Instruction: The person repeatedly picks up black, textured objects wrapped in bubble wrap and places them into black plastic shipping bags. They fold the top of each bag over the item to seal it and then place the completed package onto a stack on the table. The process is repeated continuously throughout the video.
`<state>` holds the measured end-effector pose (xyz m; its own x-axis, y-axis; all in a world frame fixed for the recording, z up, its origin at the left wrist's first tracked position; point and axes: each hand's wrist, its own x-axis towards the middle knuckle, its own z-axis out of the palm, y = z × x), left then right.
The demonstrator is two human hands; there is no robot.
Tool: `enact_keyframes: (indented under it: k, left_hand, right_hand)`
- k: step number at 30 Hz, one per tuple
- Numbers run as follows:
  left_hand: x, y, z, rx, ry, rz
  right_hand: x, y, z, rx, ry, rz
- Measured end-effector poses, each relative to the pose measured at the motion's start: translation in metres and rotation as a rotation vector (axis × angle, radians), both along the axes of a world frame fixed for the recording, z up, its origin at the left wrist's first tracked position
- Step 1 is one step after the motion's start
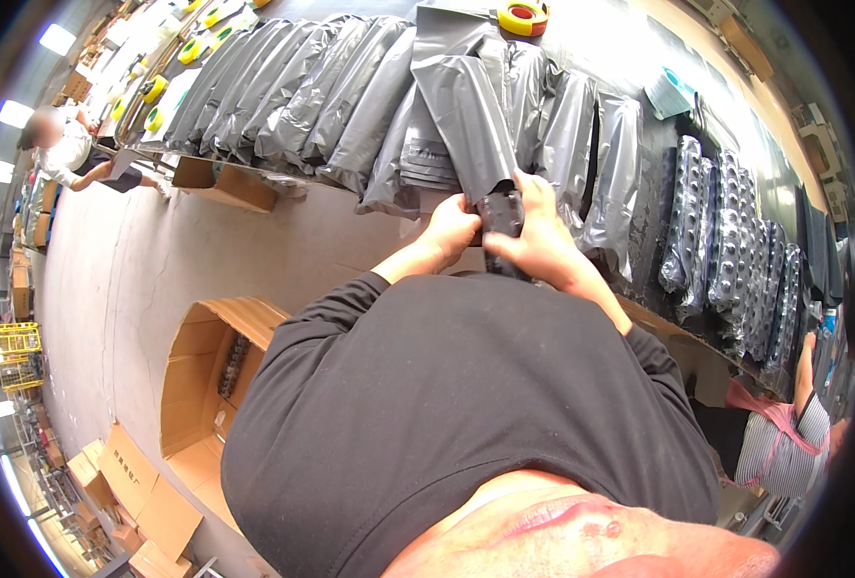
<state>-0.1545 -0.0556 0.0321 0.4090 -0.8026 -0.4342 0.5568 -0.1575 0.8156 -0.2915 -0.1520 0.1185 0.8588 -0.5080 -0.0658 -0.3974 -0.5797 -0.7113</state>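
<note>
A grey plastic mailing bag (467, 119) lies on the packing table with its mouth towards me. A dark, bumpy wrapped bundle (502, 214) sits partly in the mouth, its near end sticking out towards my body. My left hand (450, 230) pinches the left edge of the mouth beside the bundle. Around the right side is my right hand (541, 235), its thumb across the bundle and its fingers at the bag's edge. Flat grey bags (427, 160) are stacked just left of the bag being held. The bundle's far end is hidden inside.
Filled grey bags (337, 94) line the table on the left. Bubble-wrapped bundles (723, 231) lie to the right. A tape roll (522, 17) is at the back. An open carton (200, 376) stands at lower left. One person (73, 152) is far left, another (781, 441) right.
</note>
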Motion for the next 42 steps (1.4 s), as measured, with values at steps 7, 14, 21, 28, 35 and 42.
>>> enact_keyframes:
  k: [7, 14, 21, 28, 35, 42]
  left_hand:
    - [0.0, 0.009, -0.012, 0.044, 0.021, 0.033]
    - [0.016, 0.028, 0.019, 0.1, -0.212, -0.226]
    - [0.007, 0.037, -0.006, 0.097, -0.015, -0.149]
    - [-0.005, 0.03, 0.04, 0.139, -0.093, -0.413]
    - [0.022, 0.037, 0.041, 0.077, 0.147, -0.285]
    - [0.03, 0.028, 0.029, 0.155, -0.078, -0.181]
  right_hand:
    - [-0.047, 0.005, -0.036, 0.676, -0.19, 0.075]
    - [-0.002, -0.001, -0.047, -0.603, -0.374, -0.11]
    - [0.006, -0.018, -0.036, -0.328, -0.228, 0.042]
    - [0.092, -0.043, -0.054, -0.641, -0.173, -0.213]
    - [0.06, -0.031, -0.052, -0.189, -0.027, -0.151]
    - [0.057, -0.024, -0.036, -0.318, 0.109, -0.097]
